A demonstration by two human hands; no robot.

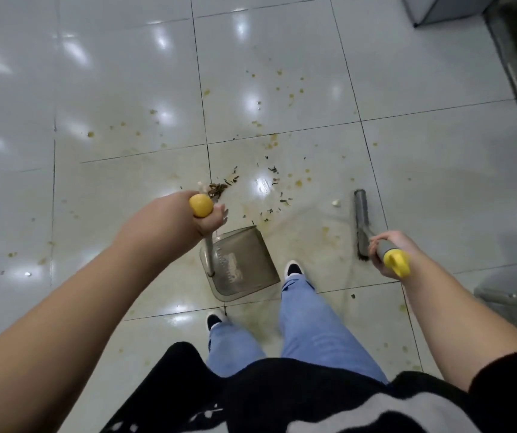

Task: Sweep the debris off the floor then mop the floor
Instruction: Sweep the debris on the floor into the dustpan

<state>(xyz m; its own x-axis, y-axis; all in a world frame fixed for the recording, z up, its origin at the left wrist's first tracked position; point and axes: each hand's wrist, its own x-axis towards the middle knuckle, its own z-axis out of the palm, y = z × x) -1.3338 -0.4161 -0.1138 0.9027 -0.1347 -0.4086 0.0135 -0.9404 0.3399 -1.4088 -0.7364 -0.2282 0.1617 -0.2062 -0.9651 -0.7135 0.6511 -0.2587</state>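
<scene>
Down at the middle of the floor [126,73] sits the dustpan [244,267], its open lip facing twelve o'clock toward the mess. My left hand [209,220] is wrapped tight round the yellow-capped dustpan handle [201,206], and my right hand [388,254] is curled round the grey grip of the broom [362,226], whose brush head rests on the tile off at three o'clock from the pan.

Now, the debris [219,189]: the thickest clump of dark bits lies just past my left hand at twelve o'clock, with looser specks trailing toward two o'clock, between pan lip and brush. One pale scrap [336,203] sits right beside the brush head, at its nine o'clock.

To do this well, I reckon the pan lip wants pressing flat to the tile so nothing slips under, and the broom should swing out beyond the far scatter, then draw back in short strokes toward six o'clock. The floor looks wet and streaked yellow, so bits may stick and smear; light repeated passes seem wiser than one hard drag. Those yellow stains are a job for the mop.
</scene>
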